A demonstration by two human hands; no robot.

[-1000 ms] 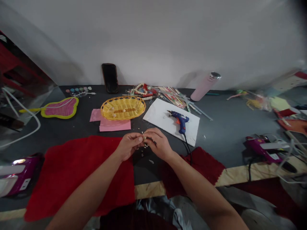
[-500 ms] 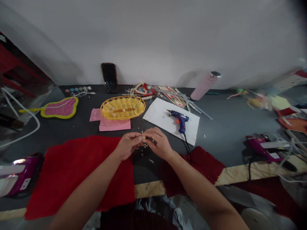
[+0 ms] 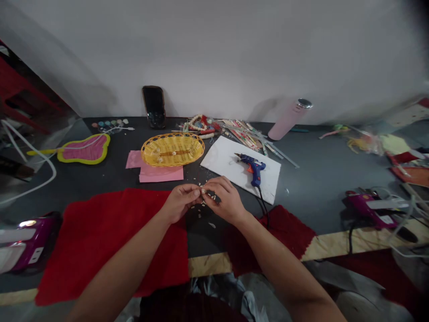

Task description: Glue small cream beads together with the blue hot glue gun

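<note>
Above the dark table, my left hand (image 3: 180,202) and my right hand (image 3: 225,200) meet at the fingertips. Between them they pinch a small pale piece (image 3: 203,191), too small to name. Both hands are closed, thumb against fingers. Several tiny pale bits (image 3: 203,203) are scattered on the table under and around the fingers. A yellow woven basket (image 3: 173,149) with a few small pale pieces inside stands just beyond my left hand, partly on pink sheets (image 3: 161,173). Right of my right hand, a blue glue gun (image 3: 254,167) lies on a white board (image 3: 221,154).
Red cloth (image 3: 114,237) lies at the left and a darker red cloth (image 3: 288,228) at the right front. A phone (image 3: 154,107) and a pink bottle (image 3: 290,120) are near the wall. Colourful strips (image 3: 243,134) lie behind the board. Purple devices (image 3: 372,208) flank both sides.
My right fingertips have shifted slightly and parted a little from the left ones, so the pale piece shows more. The whole view has moved a touch. Other things stay in place.
</note>
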